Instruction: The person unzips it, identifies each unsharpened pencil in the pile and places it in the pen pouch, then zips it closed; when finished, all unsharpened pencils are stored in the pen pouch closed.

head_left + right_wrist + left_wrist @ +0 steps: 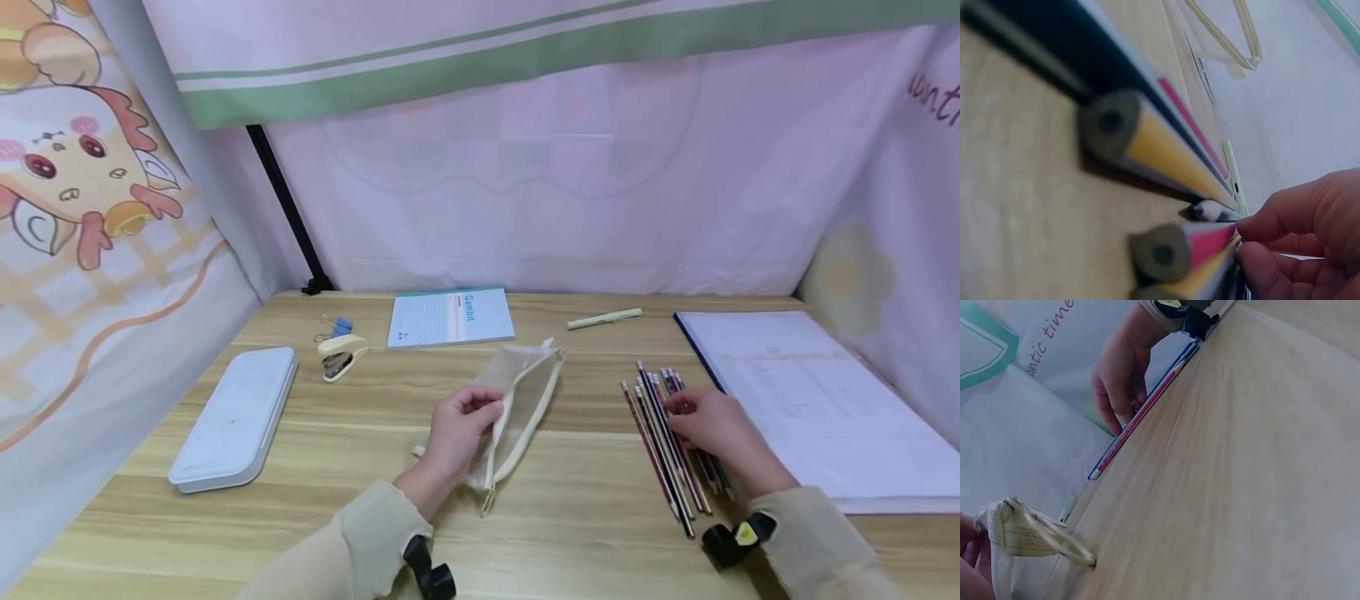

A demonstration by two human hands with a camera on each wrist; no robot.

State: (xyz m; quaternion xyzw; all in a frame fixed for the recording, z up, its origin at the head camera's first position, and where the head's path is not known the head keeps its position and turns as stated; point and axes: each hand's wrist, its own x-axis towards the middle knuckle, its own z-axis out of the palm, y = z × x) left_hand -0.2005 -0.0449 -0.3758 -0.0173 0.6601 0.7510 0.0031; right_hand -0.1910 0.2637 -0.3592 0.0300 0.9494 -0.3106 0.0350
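A cream zip pencil pouch (pixel 529 402) stands open on the wooden table in the head view. My left hand (pixel 455 435) pinches its near-left edge between thumb and fingers. To the right lies a loose bundle of pencils (pixel 654 442), some striped or dark, roughly parallel. Over them my right hand (pixel 708 423) pinches at a pencil with thumb and forefinger. The right wrist view shows the fingertips meeting at the pencils (pixel 1213 247), their blunt ends toward the camera. Which pencil is held is partly hidden by the fingers.
A white pencil case (pixel 236 417) lies at left, near a cream stapler (pixel 342 356) and a blue binder clip (pixel 341 327). Farther back are a light-blue notebook (pixel 450 317) and a pale green pen (pixel 604 319). A folder with papers (pixel 817 400) borders the pencils.
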